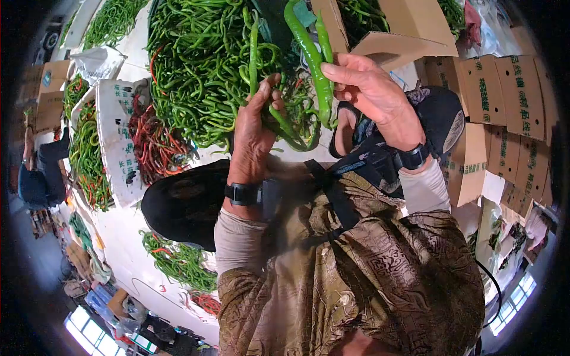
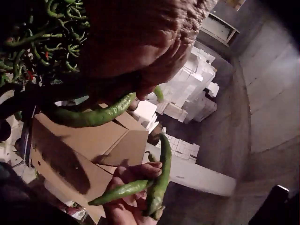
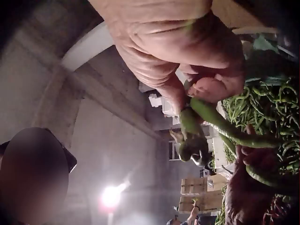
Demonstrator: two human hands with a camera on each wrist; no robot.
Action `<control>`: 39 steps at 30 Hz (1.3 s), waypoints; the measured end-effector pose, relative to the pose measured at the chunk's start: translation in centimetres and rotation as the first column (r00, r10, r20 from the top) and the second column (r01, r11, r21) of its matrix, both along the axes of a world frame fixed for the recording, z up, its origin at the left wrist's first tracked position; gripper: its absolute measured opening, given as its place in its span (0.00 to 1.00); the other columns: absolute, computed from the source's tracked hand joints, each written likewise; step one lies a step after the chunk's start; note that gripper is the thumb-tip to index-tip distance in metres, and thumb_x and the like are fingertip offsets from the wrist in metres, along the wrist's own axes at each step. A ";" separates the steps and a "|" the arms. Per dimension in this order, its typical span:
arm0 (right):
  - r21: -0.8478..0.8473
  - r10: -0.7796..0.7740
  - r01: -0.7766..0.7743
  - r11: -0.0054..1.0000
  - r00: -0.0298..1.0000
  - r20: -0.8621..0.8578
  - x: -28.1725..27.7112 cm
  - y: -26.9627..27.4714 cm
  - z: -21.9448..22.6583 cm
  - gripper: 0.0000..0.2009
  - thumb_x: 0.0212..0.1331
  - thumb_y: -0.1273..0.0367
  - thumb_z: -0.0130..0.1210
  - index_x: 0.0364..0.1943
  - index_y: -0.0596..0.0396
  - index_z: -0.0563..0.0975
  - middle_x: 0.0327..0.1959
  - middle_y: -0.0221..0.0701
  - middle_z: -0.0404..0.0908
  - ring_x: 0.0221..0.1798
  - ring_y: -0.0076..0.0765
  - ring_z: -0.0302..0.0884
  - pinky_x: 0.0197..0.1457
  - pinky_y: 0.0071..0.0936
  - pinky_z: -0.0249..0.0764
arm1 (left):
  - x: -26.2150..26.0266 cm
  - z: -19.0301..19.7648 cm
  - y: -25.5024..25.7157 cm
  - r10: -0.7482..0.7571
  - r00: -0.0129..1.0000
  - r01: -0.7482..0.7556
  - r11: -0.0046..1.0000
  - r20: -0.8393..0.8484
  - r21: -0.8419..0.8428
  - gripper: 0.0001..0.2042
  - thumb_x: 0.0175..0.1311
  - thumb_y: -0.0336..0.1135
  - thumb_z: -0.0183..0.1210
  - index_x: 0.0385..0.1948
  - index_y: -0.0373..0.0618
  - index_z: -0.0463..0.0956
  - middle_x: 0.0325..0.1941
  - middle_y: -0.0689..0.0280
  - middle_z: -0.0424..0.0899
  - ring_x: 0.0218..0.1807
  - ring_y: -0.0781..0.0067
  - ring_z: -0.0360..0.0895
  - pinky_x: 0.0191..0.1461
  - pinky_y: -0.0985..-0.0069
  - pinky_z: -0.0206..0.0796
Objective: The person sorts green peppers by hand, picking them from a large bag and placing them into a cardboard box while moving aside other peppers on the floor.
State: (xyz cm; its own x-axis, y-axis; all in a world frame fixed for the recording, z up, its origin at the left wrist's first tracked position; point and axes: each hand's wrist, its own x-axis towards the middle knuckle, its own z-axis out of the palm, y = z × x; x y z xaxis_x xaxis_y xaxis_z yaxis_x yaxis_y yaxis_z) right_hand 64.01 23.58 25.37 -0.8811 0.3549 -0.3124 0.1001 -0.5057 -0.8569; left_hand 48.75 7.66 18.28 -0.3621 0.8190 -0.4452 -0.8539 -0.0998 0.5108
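Note:
My left hand (image 1: 254, 130) pinches green chili peppers between thumb and fingers: one long pepper (image 1: 253, 56) points up, and another (image 1: 291, 132) curves below the fingers toward the right. In the left wrist view, a curved pepper (image 2: 96, 117) sticks out beneath that hand. My right hand (image 1: 377, 95) pinches two more peppers, a long thick one (image 1: 306, 44) and a slimmer one (image 1: 324, 38) beside it. The right wrist view shows their stem end (image 3: 191, 133) just under the thumb. Both hands are raised in front of a large heap of green peppers (image 1: 202, 65).
An open cardboard box (image 1: 409, 50) with green peppers stands at the far right. Stacked cartons (image 1: 504, 95) line the right side. Red peppers (image 1: 159, 139) lie by a white foam box (image 1: 116, 142) at left. A smaller green pile (image 1: 181, 264) is on the floor. Another person (image 1: 44, 172) is at far left.

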 end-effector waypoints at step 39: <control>0.185 -0.114 0.081 0.979 0.979 0.171 1.2 -2.4 -0.8 0.16 0.65 0.63 0.52 0.51 0.58 0.75 0.36 0.23 0.77 0.30 0.13 0.64 0.31 0.11 0.61 | 2.6 6.1 -0.8 -0.130 0.937 0.105 0.990 -0.324 -0.094 0.19 0.62 0.40 0.57 0.51 0.37 0.75 0.40 0.64 0.80 0.43 0.72 0.77 0.50 0.74 0.70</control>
State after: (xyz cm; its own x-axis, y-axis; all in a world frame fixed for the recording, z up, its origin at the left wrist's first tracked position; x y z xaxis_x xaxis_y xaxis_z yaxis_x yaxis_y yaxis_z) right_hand 65.23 21.20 24.55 -0.7746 0.4999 -0.3874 0.2185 -0.3634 -0.9057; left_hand 51.39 6.88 24.43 -0.4015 0.8340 -0.3786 -0.6404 0.0399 0.7670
